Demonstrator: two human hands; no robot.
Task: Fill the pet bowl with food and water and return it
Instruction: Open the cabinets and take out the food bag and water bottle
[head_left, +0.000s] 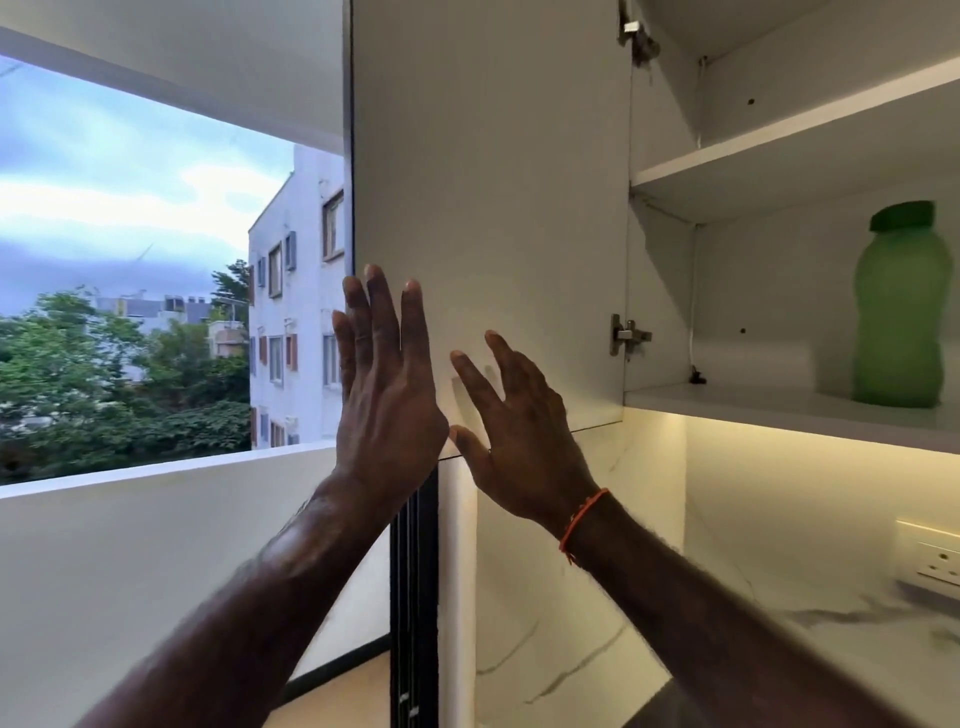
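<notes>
A white wall cabinet stands with its door (488, 208) swung wide to the left. My left hand (387, 384) is raised flat at the door's outer edge, fingers spread and empty. My right hand (519, 421), with an orange thread at the wrist, lies with fingers apart against the door's lower inner face, also empty. Inside the cabinet, a green plastic bottle (901, 312) with a green cap stands upright on the lower shelf (727, 402), well right of both hands. No pet bowl or food is in view.
An upper shelf (779, 140) sits above the bottle. Hinges (626, 335) link door and cabinet. Under the cabinet a lit strip shines on a marbled wall and counter (857, 618) with a wall socket (935, 558). A large window (156, 270) opens at the left.
</notes>
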